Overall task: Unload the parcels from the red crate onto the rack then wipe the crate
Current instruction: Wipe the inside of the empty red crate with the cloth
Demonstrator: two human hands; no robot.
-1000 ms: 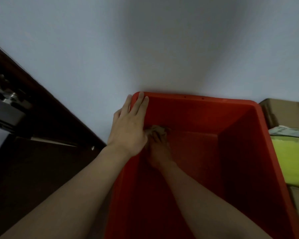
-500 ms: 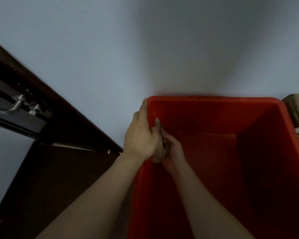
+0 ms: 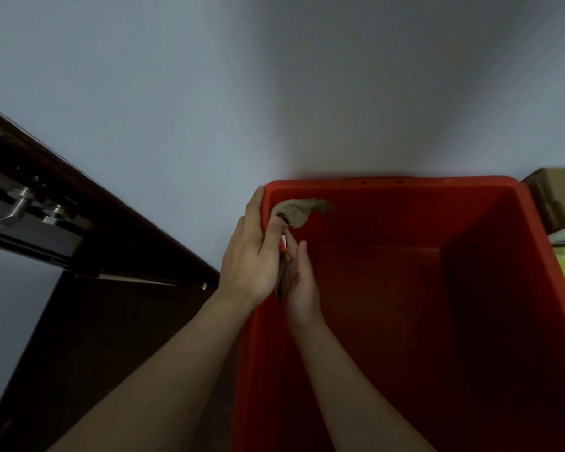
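Low in the frame, both forearms reach up to the left wall of the crate (image 3: pixel 437 185), which fills the lower right. The left hand (image 3: pixel 250 256) has its grip clamped on the rim. The right hand (image 3: pixel 299 285), grip apart and fingers straight, presses the cloth (image 3: pixel 299 210) to the inner wall. The cloth's end shows at the far-left corner.

You are looking down into a red crate (image 3: pixel 405 216) set against a pale wall (image 3: pixel 274 76). Your left hand (image 3: pixel 252 256) grips the crate's left rim near the far corner, thumb inside. Your right hand (image 3: pixel 299 282) is inside the crate, fingers straight, pressing a brownish cloth (image 3: pixel 302 208) to the left inner wall. A dark door (image 3: pixel 95 321) with a metal handle (image 3: pixel 17 207) stands to the left, and a cardboard box (image 3: pixel 555 197) to the right.
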